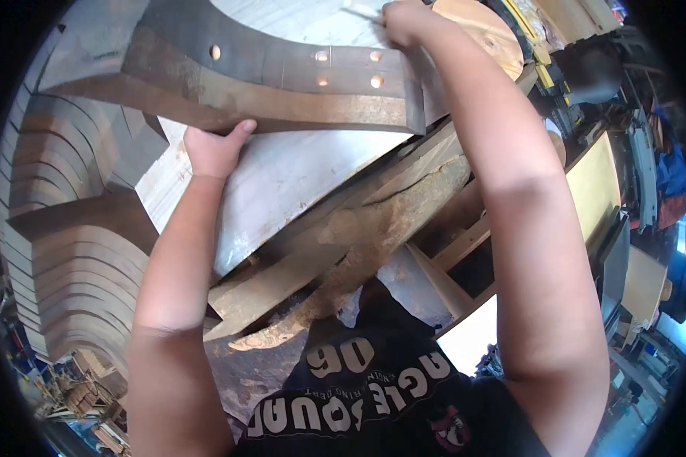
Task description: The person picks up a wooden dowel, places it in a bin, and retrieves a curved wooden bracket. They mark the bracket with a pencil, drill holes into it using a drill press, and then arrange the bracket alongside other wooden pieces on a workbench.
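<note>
A curved wooden piece [297,68] with several drilled holes lies across the pale work surface [305,167]. My left hand [215,148] grips its near edge, the thumb resting along the side and the fingers hidden beneath. At the top, my right hand [405,21] is closed around a thin pale stick [362,9], just beyond the far edge of the curved piece. What kind of stick it is I cannot make out.
Stacks of similar curved wooden pieces [84,282] stand on the left. A round wooden slab [484,34] lies at the upper right. Below the work surface are rough timber pieces [343,236]. Tools and boards crowd the right side.
</note>
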A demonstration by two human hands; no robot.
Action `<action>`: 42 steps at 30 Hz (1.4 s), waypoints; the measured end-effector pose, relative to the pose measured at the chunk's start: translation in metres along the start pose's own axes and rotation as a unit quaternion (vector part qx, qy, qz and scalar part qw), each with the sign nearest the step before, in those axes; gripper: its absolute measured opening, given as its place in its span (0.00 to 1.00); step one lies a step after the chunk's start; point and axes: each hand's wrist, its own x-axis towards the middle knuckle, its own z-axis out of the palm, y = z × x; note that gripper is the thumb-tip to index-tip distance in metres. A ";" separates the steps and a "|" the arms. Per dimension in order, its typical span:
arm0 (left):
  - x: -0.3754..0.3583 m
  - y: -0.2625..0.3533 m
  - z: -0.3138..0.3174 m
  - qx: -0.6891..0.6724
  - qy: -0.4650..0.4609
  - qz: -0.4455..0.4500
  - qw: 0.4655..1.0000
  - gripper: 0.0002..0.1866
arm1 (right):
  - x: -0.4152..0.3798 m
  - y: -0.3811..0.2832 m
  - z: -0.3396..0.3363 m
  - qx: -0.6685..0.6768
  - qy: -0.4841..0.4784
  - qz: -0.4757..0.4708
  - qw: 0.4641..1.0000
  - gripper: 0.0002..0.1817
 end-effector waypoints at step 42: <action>-0.530 0.129 -0.285 -0.196 0.258 0.009 0.946 0.45 | -0.536 -0.281 0.026 0.747 -0.046 0.000 0.663 0.38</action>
